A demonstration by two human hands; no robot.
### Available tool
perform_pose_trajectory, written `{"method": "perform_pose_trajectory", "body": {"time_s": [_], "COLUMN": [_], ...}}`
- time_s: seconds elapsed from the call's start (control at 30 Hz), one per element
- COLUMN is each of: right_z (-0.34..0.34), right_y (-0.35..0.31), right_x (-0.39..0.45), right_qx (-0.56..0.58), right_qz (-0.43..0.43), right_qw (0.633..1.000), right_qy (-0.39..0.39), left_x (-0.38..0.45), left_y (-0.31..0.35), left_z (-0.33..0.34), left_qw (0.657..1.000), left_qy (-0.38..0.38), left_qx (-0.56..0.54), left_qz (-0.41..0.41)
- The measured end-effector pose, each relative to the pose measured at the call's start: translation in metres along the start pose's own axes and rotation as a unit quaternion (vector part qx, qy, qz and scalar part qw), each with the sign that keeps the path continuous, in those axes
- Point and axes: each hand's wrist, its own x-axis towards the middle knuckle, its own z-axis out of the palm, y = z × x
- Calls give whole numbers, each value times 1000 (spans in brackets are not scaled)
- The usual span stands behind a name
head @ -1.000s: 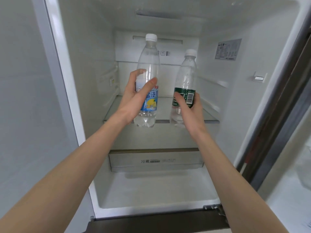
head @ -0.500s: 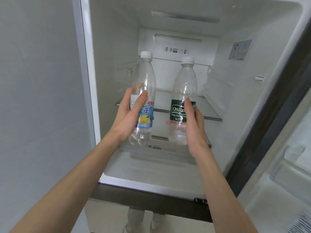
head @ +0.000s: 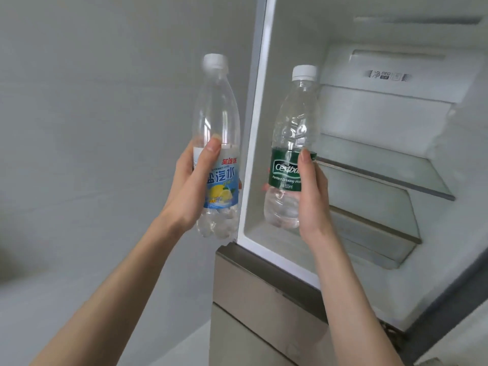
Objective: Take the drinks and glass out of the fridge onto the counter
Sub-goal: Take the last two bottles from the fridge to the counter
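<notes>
The left hand [head: 194, 186] fingers grasp the blue bottle [head: 217, 146] upright, left of the fridge [head: 264, 128] frame. The right hand [head: 311, 196] fingers grasp the green bottle [head: 290, 154] upright, near the open compartment's front.

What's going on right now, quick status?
Left hand grips blue-label bottle, right hand grips green-label bottle. Both upright, capped, in front of the open fridge. Nothing in the way.

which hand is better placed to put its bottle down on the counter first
Probably the left. The left hand holds the blue-label bottle already outside the fridge frame; the right hand's green-label bottle is still before the opening. The counter isn't visible.
</notes>
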Motion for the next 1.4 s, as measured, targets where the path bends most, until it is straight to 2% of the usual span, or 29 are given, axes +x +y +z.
{"method": "perform_pose_trajectory", "body": {"time_s": [0.2,0.57,0.87,1.13,1.4], "right_z": [90,266,379,466,559], "right_y": [1,-9,-35,-59,-91], "right_x": [-32,-138,-248,-365,-479], "right_qx": [46,97,154,177,208], "right_qz": [14,20,49,41,61], "right_qw": [993,954,903,856,774], "right_qy": [-112,-282,-398,-485,-595], "left_x": [-50,-190,-323,-452,-570], "left_y": [41,131,207,268,316], "left_z": [-87,-233,-327,-384,-420], "left_qw": [996,967,913,856,762], "left_qy": [70,213,358,433,567], "left_qx": [20,94,137,226,262], "left_qz": [58,101,141,170,172]}}
